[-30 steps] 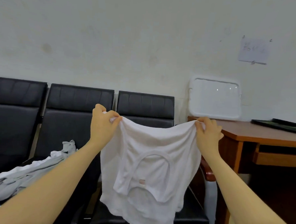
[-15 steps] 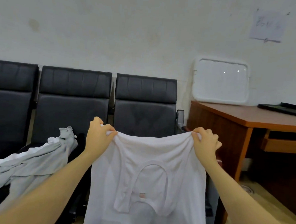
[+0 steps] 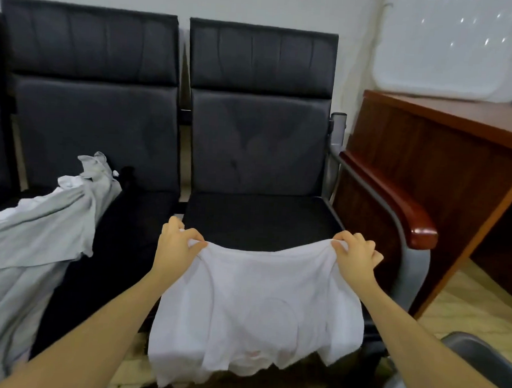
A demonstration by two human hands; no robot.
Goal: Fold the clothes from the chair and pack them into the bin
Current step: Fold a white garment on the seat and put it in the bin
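A white tank top (image 3: 257, 309) hangs spread between my hands, over the front edge of the right black chair seat (image 3: 262, 218). My left hand (image 3: 176, 243) pinches its upper left corner. My right hand (image 3: 354, 255) pinches its upper right corner. The shirt's lower part droops below the seat edge toward the floor. A heap of grey and white clothes (image 3: 35, 241) lies on the neighbouring chair to the left. A grey curved rim (image 3: 483, 363) shows at the bottom right; I cannot tell whether it is the bin.
A row of black padded chairs (image 3: 90, 111) stands against the wall. The right chair has a metal armrest with a wooden cap (image 3: 408, 213). A brown wooden desk (image 3: 446, 162) stands to the right, with a white tray (image 3: 452, 47) leaning on the wall.
Both hands have come down with the white tank top, from chest height in front of the backrests to the front edge of the right seat. The view has tilted downward.
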